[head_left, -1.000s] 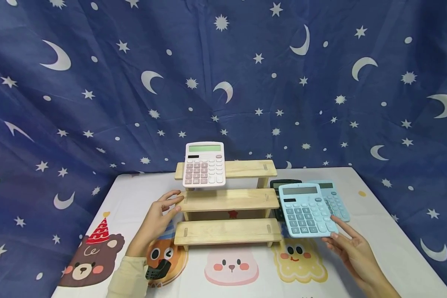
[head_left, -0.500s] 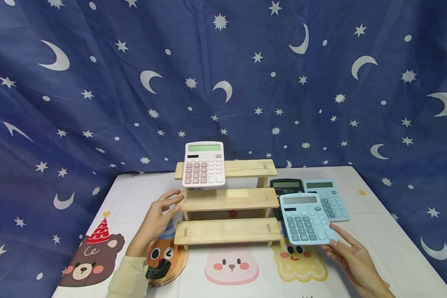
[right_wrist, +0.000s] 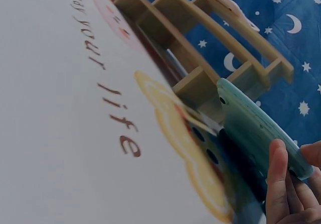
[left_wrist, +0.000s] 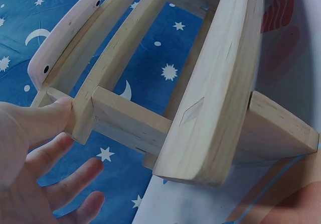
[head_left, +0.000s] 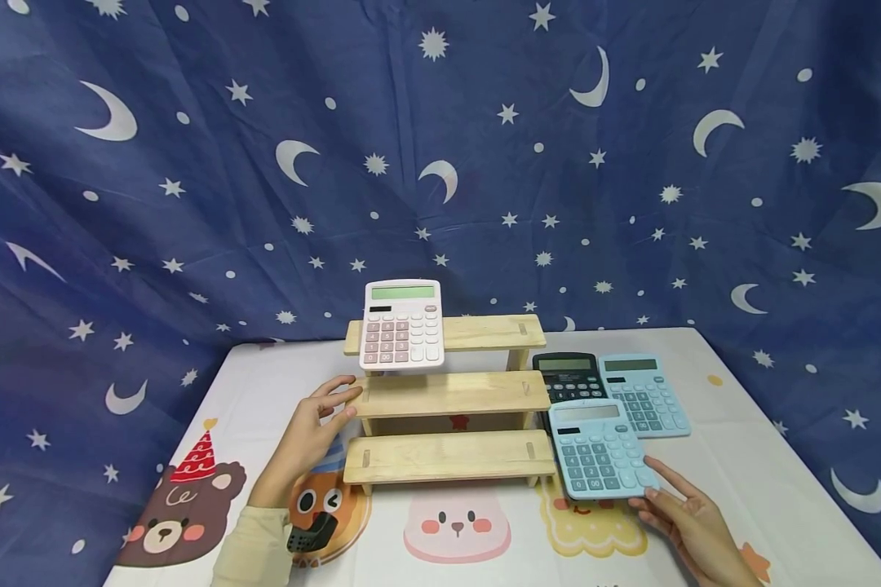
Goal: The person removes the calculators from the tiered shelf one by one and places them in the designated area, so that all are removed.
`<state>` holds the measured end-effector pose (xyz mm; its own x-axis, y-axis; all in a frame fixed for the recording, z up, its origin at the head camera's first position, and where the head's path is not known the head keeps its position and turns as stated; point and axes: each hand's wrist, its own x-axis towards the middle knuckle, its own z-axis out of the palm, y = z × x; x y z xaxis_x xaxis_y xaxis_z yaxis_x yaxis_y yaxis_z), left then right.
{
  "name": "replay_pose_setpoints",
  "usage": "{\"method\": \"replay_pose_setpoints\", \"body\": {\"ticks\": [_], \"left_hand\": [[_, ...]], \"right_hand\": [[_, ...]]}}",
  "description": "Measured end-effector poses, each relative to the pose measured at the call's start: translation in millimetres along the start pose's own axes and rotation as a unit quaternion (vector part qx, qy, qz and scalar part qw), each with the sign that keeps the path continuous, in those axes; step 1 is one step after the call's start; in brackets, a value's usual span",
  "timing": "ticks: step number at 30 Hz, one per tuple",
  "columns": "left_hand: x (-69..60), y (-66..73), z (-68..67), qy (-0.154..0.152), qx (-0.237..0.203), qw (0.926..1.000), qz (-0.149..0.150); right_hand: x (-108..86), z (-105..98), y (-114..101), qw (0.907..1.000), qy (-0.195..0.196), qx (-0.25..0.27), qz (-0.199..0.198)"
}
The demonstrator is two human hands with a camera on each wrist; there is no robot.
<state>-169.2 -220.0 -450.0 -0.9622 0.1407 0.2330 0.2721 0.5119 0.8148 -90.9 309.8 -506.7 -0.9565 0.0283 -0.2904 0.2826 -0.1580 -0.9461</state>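
My right hand pinches a light blue calculator by its lower right corner. In the right wrist view the calculator is seen edge-on, tilted above the cloth, with thumb and fingers on opposite faces. It overlaps a black calculator and partly covers a second light blue calculator. At the left end of a three-step wooden shelf stand, my left hand holds the middle board. The left wrist view has the thumb against that board's end. A white-and-pink calculator leans on the top step.
The stand rests on a white cloth printed with cartoon figures, including a bear. Behind the table hangs a dark blue curtain with moons and stars.
My right hand has lowered the light blue calculator toward me, uncovering more of the black and second blue calculators. The left hand stays on the stand.
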Motion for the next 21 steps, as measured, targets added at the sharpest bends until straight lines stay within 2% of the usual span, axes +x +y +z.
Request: {"method": "replay_pose_setpoints", "body": {"ticks": [3, 8, 15, 21], "left_hand": [[0.3, -0.9, 0.2, 0.000, -0.002, 1.0000, 0.002], [0.5, -0.8, 0.0, 0.001, -0.002, 1.0000, 0.004], [0.8, -0.3, -0.1, 0.001, -0.002, 1.0000, 0.004], [0.1, -1.0, 0.1, 0.002, -0.001, 1.0000, 0.004]], "right_hand": [[-0.2, -0.9, 2.9, 0.9999, 0.005, -0.005, 0.008], [0.1, -3.5, 7.4, 0.9999, -0.006, 0.003, 0.011], [1.6, -2.6, 9.0, 0.9984, 0.014, -0.014, 0.052], [2.6, -6.2, 7.5, 0.9952, -0.009, -0.043, 0.088]]}}
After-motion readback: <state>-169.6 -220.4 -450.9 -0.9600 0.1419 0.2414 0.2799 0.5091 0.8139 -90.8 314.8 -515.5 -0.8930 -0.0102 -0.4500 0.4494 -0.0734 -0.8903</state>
